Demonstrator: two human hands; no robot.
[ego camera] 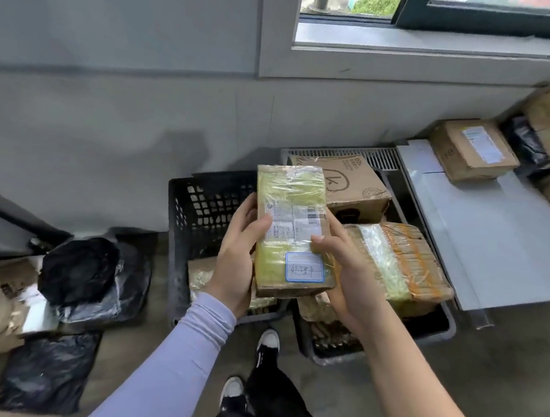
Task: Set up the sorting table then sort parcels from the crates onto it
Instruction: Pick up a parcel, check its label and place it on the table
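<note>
Yellow-green taped parcel held lengthwise over two crates, left hand and right hand each gripping a side. Grey table at right already stands and bears a few boxes (sorting looks underway). Dark crate and grey crate hold more parcels.

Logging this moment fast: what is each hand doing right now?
Left hand: grip closed round the left edge of the tape-wrapped yellow-green cardboard parcel.
Right hand: grip closed on the same parcel's right edge, thumb on its label.
</note>
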